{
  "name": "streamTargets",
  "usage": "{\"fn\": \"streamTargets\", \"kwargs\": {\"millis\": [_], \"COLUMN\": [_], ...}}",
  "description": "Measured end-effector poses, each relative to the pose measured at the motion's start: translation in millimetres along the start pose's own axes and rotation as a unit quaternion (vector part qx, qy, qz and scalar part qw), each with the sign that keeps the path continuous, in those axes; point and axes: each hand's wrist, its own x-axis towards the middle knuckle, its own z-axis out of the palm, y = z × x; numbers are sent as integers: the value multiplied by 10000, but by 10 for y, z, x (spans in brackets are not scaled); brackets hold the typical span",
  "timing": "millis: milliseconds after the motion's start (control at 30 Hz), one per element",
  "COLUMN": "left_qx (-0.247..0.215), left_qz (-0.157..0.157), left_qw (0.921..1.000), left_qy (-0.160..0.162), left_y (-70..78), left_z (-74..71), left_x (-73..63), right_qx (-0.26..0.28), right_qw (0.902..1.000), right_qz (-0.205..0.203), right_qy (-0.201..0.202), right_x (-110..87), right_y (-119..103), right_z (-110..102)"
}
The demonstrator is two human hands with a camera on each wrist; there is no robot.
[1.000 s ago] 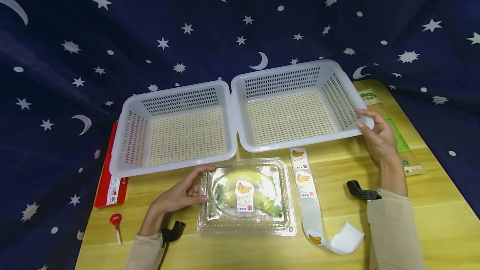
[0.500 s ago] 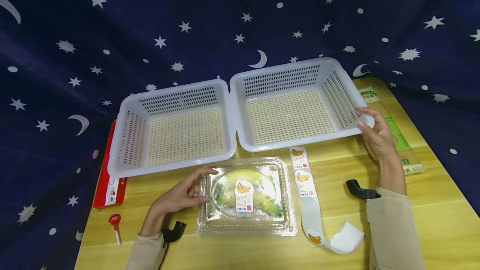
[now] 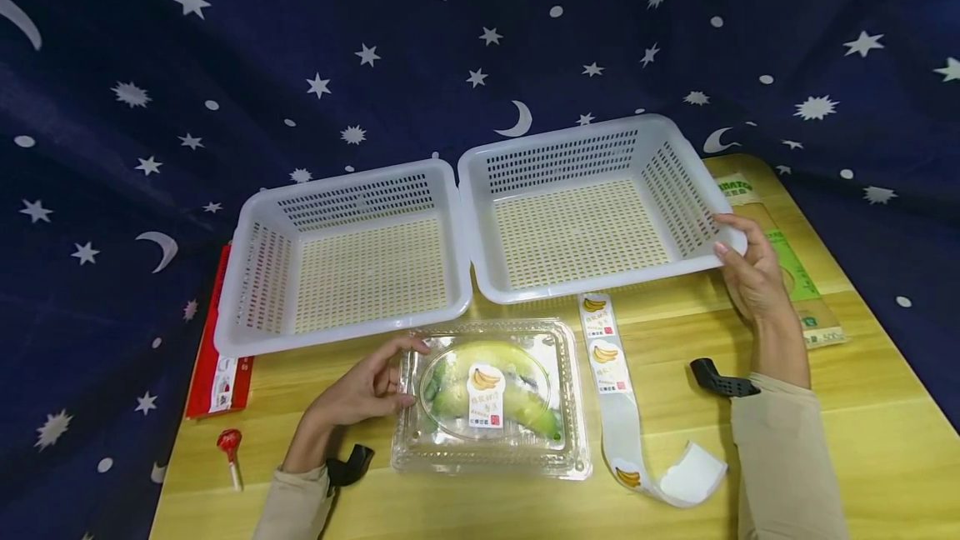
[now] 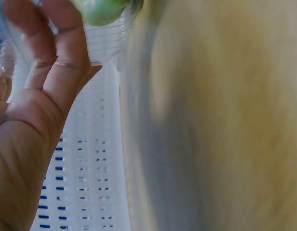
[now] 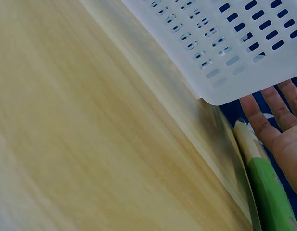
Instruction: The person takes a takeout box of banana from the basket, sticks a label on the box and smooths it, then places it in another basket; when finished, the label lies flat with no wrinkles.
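At the left edge of a clear plastic clamshell box (image 3: 450, 458), my left hand (image 3: 358, 394) grips with thumb and fingers. Inside the box lie greenish-yellow bananas (image 3: 536, 415), under a banana sticker (image 3: 486, 398) on the lid. In the left wrist view my left hand (image 4: 47, 96) is seen from the palm side, with a green banana (image 4: 102, 10) behind clear plastic. My right hand (image 3: 761, 277) holds the near right corner of the right white basket (image 3: 600, 287), thumb and index finger at the rim. Other fingers reach along its outside in the right wrist view.
A second white basket (image 3: 352, 337) stands against it on the left. A strip of banana stickers (image 3: 621, 432) curls beside the box. Left lie a red packet (image 3: 201, 382) and a lollipop (image 3: 229, 444). A green-and-brown packet (image 3: 802, 273) lies at right, on the wooden table (image 3: 885, 440).
The clamshell box has tilted slightly and shifted a little towards me, and the glare on its lid has lessened, showing the bananas more plainly. Both hands keep their holds.
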Motion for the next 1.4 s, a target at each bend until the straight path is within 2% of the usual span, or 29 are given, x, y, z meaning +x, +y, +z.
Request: {"fn": "streamTargets", "kwargs": {"millis": [100,300,500,600,867,1067,1200,1400], "left_qx": [-130,56,141,141,-195,-217,-474,-550], "left_qz": [143,215,473,769,1012,1479,1609,1863], "left_qw": [9998,9997,9987,9969,9932,9862,9826,9777], "left_qy": [-3,56,153,77,-543,-718,-799,-799], "left_y": [-13,-4,92,155,334,499,631,823], "left_z": [25,66,97,107,181,172,140,5], "left_x": [6,23,36,44,110,248,346,592], "right_qx": [-74,-183,-184,-185,-283,-326,-388,-465], "right_qw": [10000,9997,9997,9997,9994,9993,9990,9986], "right_qz": [56,150,158,142,79,52,92,145], "right_qy": [-35,-53,-27,-27,-194,-184,-179,-214], "right_x": [8,1,6,9,5,-1,-8,-22], "right_y": [1,-12,-27,-22,-5,-12,-15,-41], "right_z": [-4,-3,2,-4,-12,-22,-28,-46]}}
